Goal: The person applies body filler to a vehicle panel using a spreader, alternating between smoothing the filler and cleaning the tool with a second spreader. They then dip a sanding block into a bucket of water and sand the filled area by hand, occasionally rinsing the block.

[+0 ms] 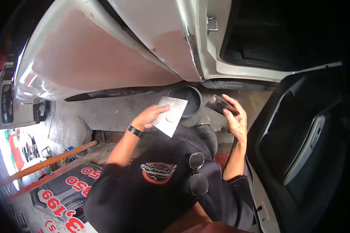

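Note:
My left hand (pixel 147 117), with a black band at the wrist, grips a flat pale mixing plate (pixel 175 109) by its edge, thumb on top. On the plate lies a small pale dab (pixel 169 118). In my right hand (pixel 234 116) is a thin dark spreader (pixel 221 104), pinched between thumb and fingers. The spreader is apart from both the plate and the car. Beyond my hands, a white car's fender (pixel 93 50) and the panel beside it (pixel 171 46) carry broad matte reddish-brown patches.
A dark round bucket (pixel 192 101) stands on the ground beyond the plate. An open car door (pixel 299 147) stands close on my right. To the left are a wooden pole (pixel 66 155) and a printed banner (pixel 62 194). Eyeglasses (pixel 197 173) hang from my dark shirt.

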A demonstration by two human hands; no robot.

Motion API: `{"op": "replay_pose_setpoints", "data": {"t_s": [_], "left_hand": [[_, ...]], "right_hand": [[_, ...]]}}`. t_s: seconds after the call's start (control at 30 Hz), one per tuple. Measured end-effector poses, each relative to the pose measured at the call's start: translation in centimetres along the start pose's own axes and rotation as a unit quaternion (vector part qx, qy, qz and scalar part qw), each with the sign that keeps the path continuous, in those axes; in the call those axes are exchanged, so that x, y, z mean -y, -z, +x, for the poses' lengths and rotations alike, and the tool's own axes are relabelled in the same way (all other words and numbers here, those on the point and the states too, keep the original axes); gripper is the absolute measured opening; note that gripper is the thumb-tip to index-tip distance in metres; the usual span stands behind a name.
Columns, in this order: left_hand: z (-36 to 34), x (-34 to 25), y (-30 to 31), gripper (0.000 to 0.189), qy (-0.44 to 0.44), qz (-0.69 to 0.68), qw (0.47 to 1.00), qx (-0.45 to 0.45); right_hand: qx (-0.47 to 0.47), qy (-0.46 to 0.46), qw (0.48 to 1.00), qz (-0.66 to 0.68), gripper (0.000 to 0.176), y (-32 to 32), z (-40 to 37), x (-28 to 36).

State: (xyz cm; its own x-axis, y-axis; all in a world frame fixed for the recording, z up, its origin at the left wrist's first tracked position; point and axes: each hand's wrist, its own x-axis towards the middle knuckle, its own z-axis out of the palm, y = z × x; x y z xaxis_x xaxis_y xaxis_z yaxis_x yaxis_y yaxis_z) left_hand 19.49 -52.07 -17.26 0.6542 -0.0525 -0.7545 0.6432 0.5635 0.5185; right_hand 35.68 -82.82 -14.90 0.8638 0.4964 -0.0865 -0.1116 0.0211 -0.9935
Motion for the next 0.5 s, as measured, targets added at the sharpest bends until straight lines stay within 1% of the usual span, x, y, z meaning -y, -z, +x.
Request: {"op": "replay_pose_setpoints", "data": {"t_s": [0.07, 0.17, 0.2, 0.27, 0.3, 0.33, 0.4, 0.5], "left_hand": [[0.9, 1.5, -0.7, 0.042, -0.005, -0.041, 0.999, -0.002], [2.0, 3.1, -0.4, 0.041, -0.009, -0.063, 0.998, 0.003], [2.1, 3.1, -0.3, 0.040, -0.010, -0.065, 0.998, 0.011], [1.9, 3.0, 0.2, 0.039, -0.007, -0.062, 0.998, -0.008], [1.4, 2.9, 0.3, 0.039, -0.002, -0.063, 0.998, -0.019], [0.7, 2.9, 0.5, 0.038, 0.000, -0.074, 0.997, -0.020], [-0.8, 2.7, 1.2, 0.036, 0.002, -0.095, 0.995, -0.022], [-3.1, 2.5, 1.5, 0.039, -0.017, -0.108, 0.994, -0.019]], "right_hand": [[0.017, -0.034, 0.999, 0.004, 0.039, 1.5, 0.4, -3.0], [0.021, -0.036, 0.982, 0.187, 0.041, 1.4, 1.0, -6.0], [0.001, -0.046, 0.972, 0.230, 0.041, 0.7, 1.1, -5.7], [-0.039, -0.073, 0.946, 0.313, 0.043, -0.9, 0.6, -5.4], [-0.048, -0.065, 0.948, 0.307, 0.045, -1.9, 0.5, -4.9], [-0.028, -0.074, 0.951, 0.300, 0.047, -2.6, 0.4, -4.3], [-0.019, -0.071, 0.975, 0.211, 0.045, -4.8, 0.1, -2.5], [0.065, -0.075, 0.993, 0.067, 0.038, -7.1, 0.0, 0.1]]}}
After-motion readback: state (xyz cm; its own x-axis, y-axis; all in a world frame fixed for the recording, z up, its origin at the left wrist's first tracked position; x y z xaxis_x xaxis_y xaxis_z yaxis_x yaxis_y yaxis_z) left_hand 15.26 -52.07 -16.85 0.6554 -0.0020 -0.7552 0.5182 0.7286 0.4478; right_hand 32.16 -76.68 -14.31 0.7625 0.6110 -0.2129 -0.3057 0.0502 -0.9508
